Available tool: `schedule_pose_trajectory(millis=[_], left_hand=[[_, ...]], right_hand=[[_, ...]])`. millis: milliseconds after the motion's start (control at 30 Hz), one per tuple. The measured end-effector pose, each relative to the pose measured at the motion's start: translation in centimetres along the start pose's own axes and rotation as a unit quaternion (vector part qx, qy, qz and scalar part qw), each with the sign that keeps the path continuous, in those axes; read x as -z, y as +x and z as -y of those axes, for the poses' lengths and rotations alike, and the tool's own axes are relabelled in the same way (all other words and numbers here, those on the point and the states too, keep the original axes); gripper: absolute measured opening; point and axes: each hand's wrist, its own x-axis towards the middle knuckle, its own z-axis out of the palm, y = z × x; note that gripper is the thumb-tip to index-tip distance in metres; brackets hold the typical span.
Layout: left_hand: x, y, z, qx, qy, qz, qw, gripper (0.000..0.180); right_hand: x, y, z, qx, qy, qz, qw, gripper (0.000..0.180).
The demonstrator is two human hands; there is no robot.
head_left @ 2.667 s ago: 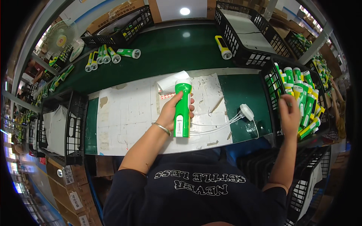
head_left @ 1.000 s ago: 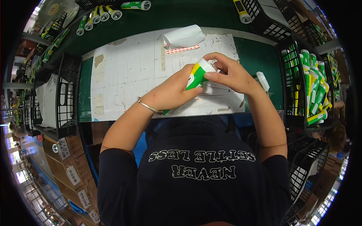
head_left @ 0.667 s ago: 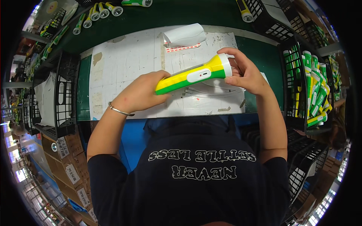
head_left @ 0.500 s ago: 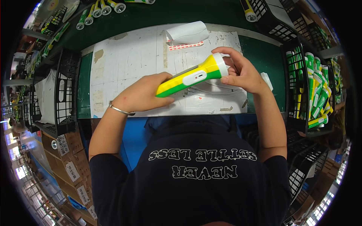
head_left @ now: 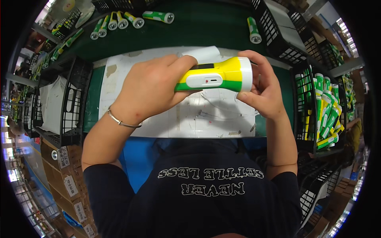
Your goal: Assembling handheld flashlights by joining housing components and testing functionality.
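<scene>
A yellow and green flashlight (head_left: 228, 75) with a white head ring lies level between my hands, above the white work sheet (head_left: 182, 119). Its white side panel, with a small red dot and a dark slot, faces me. My left hand (head_left: 158, 81) is wrapped round the body and hides the tail end. At the head, the fingers and thumb of my right hand (head_left: 264, 87) grip the white ring from the right. The lens side is turned away from view. Behind the flashlight, a curled white sheet (head_left: 204, 53) is partly hidden.
Several flashlights (head_left: 123, 22) lie along the far left of the green table (head_left: 198, 31); one flashlight (head_left: 254, 31) lies far right. A black crate (head_left: 303, 115) full of flashlights stands at right, and another black crate (head_left: 71, 103) holding white sheets at left. Cardboard boxes (head_left: 71, 182) are lower left.
The flashlight has come up closer to level and nearer the view. My left hand has slid further along its body toward the head. My right hand stays at the ring.
</scene>
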Motion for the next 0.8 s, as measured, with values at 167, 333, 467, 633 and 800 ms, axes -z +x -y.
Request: schedule_pose_trajectory(millis=[167, 333, 467, 633, 800], left_hand=[[6.2, 2.3, -2.0, -0.066, 0.095, -0.054, 0.992, 0.042], [10.1, 3.8, -4.0, -0.132, 0.171, -0.133, 0.967, 0.057], [12.1, 4.0, -5.7, -0.136, 0.271, -0.231, 0.924, 0.075], [13.6, 4.4, -6.3, -0.119, 0.182, -0.111, 0.970, 0.066], [16.9, 5.4, -7.7, -0.177, 0.218, -0.191, 0.941, 0.056]], right_hand=[[0.7, 0.6, 4.1, 0.125, -0.020, -0.027, 0.992, 0.078], [1.5, 0.2, 8.1, 0.215, -0.061, -0.035, 0.974, 0.083], [1.3, 0.5, 9.9, 0.253, -0.036, -0.031, 0.966, 0.083], [1.9, 0.3, 12.1, 0.320, -0.087, -0.027, 0.943, 0.083], [2.2, 1.0, 15.9, 0.361, -0.092, -0.033, 0.927, 0.083]])
